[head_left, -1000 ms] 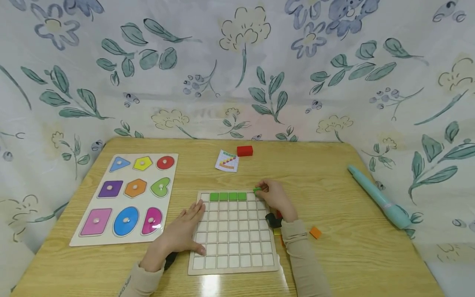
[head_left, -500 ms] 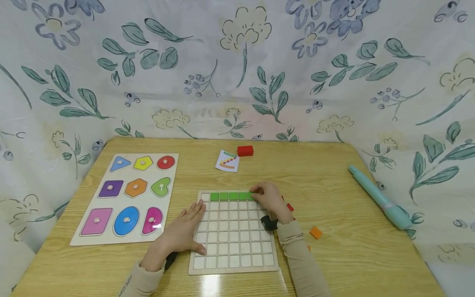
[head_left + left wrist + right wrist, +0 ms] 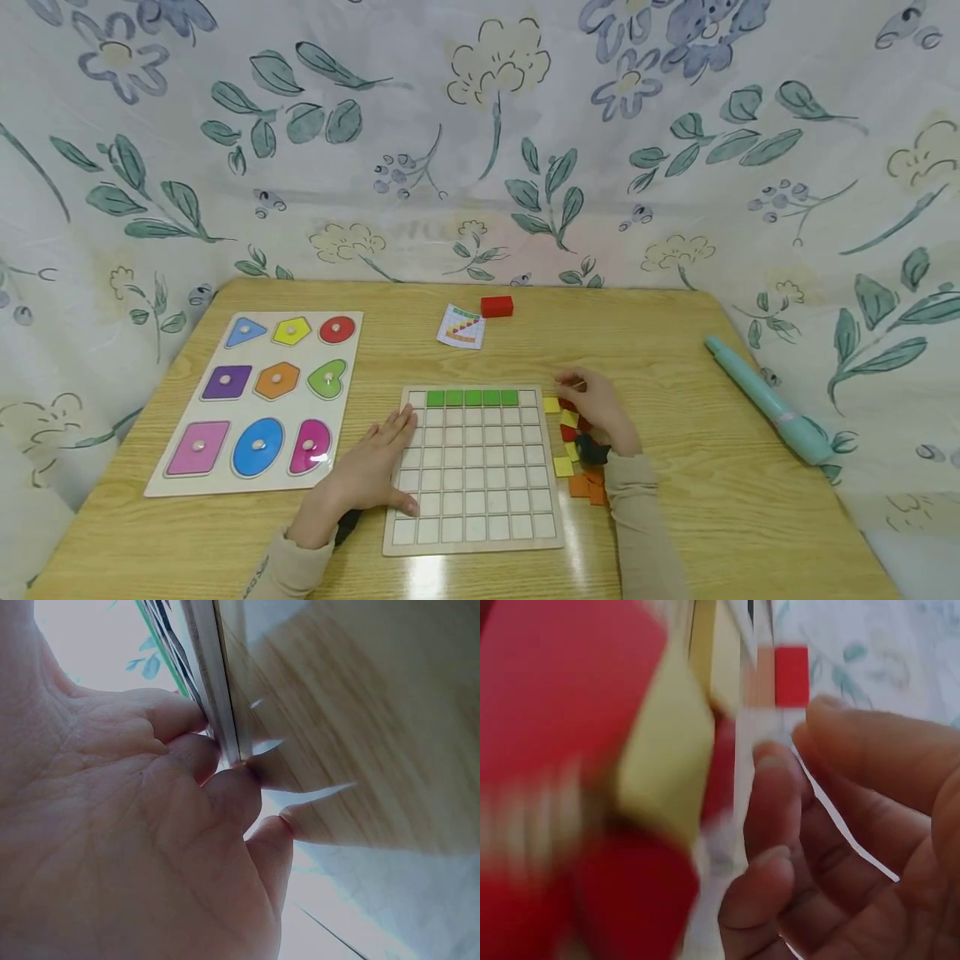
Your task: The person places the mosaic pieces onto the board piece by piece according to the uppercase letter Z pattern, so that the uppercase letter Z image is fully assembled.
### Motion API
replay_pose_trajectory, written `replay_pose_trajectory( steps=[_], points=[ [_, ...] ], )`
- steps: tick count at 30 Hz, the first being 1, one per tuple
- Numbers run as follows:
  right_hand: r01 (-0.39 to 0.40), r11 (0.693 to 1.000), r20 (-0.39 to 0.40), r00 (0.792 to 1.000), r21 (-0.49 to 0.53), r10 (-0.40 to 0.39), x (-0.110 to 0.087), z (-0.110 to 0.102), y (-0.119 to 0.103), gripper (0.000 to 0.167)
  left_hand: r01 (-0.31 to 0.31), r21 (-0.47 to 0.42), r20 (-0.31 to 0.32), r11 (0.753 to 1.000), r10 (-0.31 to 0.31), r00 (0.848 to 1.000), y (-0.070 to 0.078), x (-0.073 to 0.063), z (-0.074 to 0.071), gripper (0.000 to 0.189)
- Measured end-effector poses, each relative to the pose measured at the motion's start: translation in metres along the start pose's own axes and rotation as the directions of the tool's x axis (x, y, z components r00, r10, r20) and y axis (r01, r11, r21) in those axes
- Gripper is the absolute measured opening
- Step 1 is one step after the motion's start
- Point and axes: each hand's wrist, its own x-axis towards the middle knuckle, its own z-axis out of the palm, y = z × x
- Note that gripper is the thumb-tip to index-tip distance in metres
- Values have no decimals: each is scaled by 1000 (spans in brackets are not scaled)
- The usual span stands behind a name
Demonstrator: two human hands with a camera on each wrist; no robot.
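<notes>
A wooden grid board [image 3: 474, 550] lies on the table, with several green tiles [image 3: 472, 398] side by side in its far row. My left hand [image 3: 367, 471] rests on the board's left edge, fingers spread. In the left wrist view that hand's fingertips [image 3: 234, 796] touch the edge. My right hand [image 3: 596, 404] is over the loose tiles beyond the board's right side, thumb and fingers loosely bent. The right wrist view shows nothing between them. Beneath and beside it lie yellow tiles [image 3: 563, 467], red tiles [image 3: 568, 433] and orange tiles [image 3: 579, 486], some hidden by the hand and wrist.
A small pattern card [image 3: 461, 327] and a red block [image 3: 497, 307] lie beyond the board. At left is a knob puzzle [image 3: 283, 402] with coloured shapes. A teal pen-shaped object [image 3: 765, 400] lies near the table's right edge, and a floral cloth [image 3: 480, 150] hangs behind.
My right hand set a green tile at the right end of the green row and let go. It then moved right to the loose tiles. The left hand stayed in place.
</notes>
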Motion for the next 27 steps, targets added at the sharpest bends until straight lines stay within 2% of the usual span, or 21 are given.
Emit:
replay_pose_trajectory(
  steps=[4,8,11,22,25,27],
  points=[
    [25,996,46,999,-82,-21,-4,-8,8,23,-5,-6,-1,1000,5,1000,0,-1,-1,125],
    [58,984,111,993,-166,-40,-5,-6,4,28,-9,-7,-3,1000,9,1000,0,-1,-1,126],
    [43,986,121,992,-161,-24,-5,-3,-1,28,-2,-6,-3,1000,2,1000,0,-1,-1,126],
    [-13,995,23,1000,-96,15,0,4,-9,20,4,-1,0,1000,-4,1000,0,1,-1,125],
    [-21,995,-30,999,-98,18,2,7,-11,17,2,-2,2,1000,-2,1000,0,1,-1,125],
    [-18,993,-93,996,-117,7,2,10,-14,14,2,-4,4,1000,-2,1000,-1,0,-1,126]
  ],
)
